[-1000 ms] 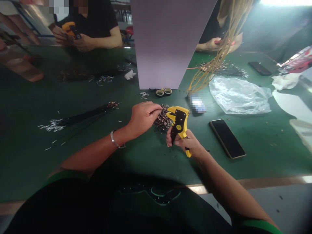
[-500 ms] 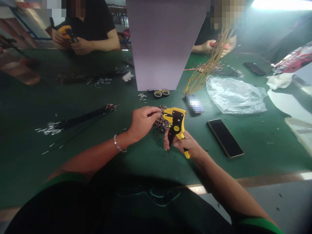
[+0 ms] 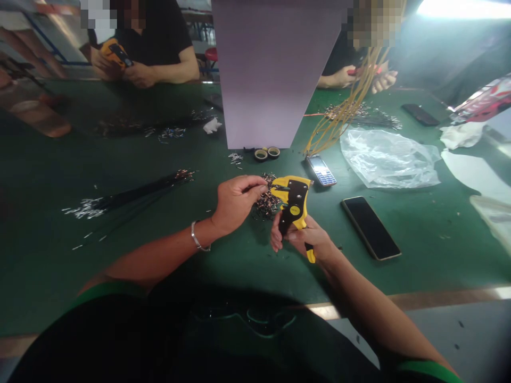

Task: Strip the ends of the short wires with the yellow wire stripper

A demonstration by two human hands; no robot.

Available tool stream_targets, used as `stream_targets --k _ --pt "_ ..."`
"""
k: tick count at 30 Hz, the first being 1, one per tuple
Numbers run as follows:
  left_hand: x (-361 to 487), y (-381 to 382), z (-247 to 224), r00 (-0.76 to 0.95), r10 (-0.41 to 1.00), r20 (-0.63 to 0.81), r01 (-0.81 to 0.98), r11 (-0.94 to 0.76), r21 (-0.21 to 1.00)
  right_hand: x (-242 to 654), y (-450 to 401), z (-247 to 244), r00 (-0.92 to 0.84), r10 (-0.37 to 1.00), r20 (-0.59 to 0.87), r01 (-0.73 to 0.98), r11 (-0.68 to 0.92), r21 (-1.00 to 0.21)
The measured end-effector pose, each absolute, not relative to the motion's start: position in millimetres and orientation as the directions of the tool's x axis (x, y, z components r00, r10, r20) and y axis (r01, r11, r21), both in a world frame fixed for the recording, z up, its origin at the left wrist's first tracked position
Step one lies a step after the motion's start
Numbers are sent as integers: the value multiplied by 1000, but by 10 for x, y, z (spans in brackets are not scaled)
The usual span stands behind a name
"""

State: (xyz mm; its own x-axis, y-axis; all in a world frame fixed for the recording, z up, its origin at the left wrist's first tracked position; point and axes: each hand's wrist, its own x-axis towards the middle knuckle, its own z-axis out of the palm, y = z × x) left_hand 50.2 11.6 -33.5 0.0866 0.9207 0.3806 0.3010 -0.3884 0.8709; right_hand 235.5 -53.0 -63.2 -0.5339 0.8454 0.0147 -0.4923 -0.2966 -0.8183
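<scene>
Head view: the right hand (image 3: 308, 239) is clenched round a yellow wire stripper (image 3: 294, 210), held up off the bench. Just beside the stripper, the left hand (image 3: 238, 205) pinches a wire (image 3: 272, 186) above a heap of cut wires (image 3: 264, 205).

1. Wire stripper (image 3: 294, 210): bright yellow with black plates, nice combo
2. Bench mat (image 3: 419, 255): plain dark green
3. Wires (image 3: 139, 189) on the left: black, silvery ends
4. Sleeve trim (image 3: 107, 290) nearby: green on black
</scene>
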Motion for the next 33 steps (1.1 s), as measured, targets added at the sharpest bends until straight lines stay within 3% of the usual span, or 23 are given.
stream_targets --k 10,33 --pt "528 81 -302 109 846 522 404 -517 754 2327 -552 -586 -528 849 -13 -484 -314 -817" --pt "519 64 -312 142 842 520 391 -530 752 2359 -597 -591 -519 854 -48 -476 -335 -814"
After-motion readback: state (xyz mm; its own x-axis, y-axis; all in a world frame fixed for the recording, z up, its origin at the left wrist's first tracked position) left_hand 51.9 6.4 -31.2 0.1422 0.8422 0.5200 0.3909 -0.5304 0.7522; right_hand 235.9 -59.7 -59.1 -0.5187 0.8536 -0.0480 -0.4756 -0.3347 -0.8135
